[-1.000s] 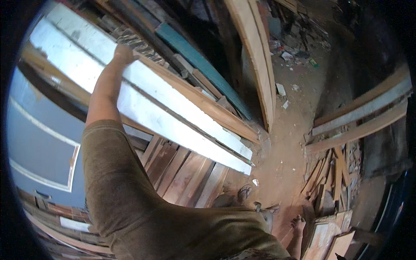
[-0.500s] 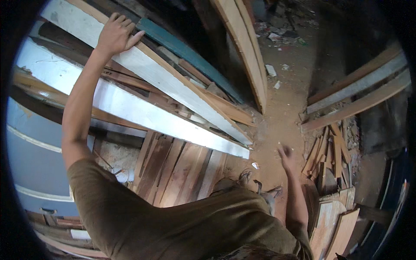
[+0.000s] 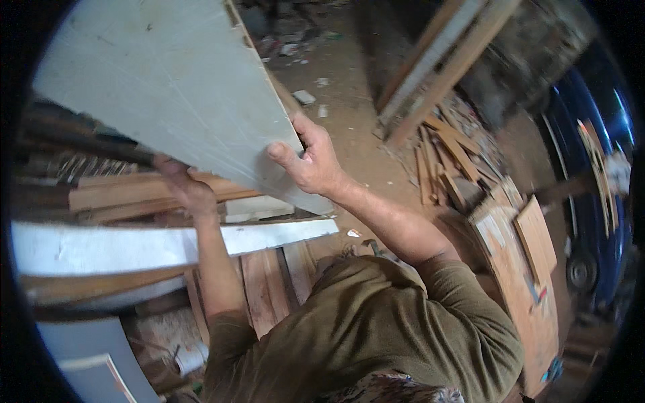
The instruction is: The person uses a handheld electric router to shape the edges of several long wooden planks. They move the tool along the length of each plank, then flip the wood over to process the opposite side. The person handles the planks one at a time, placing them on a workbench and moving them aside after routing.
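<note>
A broad white board [image 3: 168,87] with light scratches fills the upper left, tilted with its wide face toward me. My right hand [image 3: 312,158] is closed round its right edge near the lower corner, thumb on the white face and fingers behind. My left hand [image 3: 191,188], slightly blurred, is at the board's lower edge, its fingertips partly hidden there and seemingly curled onto it. Below my left forearm's reach lies a long white plank [image 3: 134,247]. Brown timber pieces [image 3: 127,197] lie stacked behind the left hand.
Upright planks [image 3: 447,67] lean at the upper right, above a heap of wood offcuts [image 3: 447,158]. A wooden bench [image 3: 521,316] with a loose board [image 3: 535,242] stands at my right. Beyond it is a dark blue car [image 3: 591,181]. Scraps litter the dirt floor [image 3: 356,127].
The white board has been swung up and turned broad face toward me. My right hand has come from low at the right onto its edge; my left hand has moved down to its lower edge.
</note>
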The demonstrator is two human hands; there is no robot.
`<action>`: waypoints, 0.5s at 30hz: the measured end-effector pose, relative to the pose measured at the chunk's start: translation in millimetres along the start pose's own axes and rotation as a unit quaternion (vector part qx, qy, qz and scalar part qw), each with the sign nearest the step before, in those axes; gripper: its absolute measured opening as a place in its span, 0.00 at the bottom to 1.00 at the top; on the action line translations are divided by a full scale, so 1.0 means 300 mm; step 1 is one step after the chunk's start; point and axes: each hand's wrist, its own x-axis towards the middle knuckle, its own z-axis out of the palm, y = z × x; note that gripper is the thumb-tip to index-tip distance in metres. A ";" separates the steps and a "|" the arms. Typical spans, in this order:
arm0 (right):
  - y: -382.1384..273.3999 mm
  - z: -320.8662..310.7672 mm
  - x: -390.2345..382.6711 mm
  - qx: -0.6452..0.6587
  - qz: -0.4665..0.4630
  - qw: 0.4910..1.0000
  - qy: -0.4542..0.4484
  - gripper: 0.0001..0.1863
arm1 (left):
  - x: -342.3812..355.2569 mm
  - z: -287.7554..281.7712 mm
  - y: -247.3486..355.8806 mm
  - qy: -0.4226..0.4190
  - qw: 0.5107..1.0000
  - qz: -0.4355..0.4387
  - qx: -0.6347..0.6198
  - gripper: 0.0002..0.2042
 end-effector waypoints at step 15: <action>-0.432 -0.792 -0.316 0.003 0.008 0.977 0.214 0.59 | -0.757 1.049 0.545 -0.809 0.406 -0.170 -0.390 0.24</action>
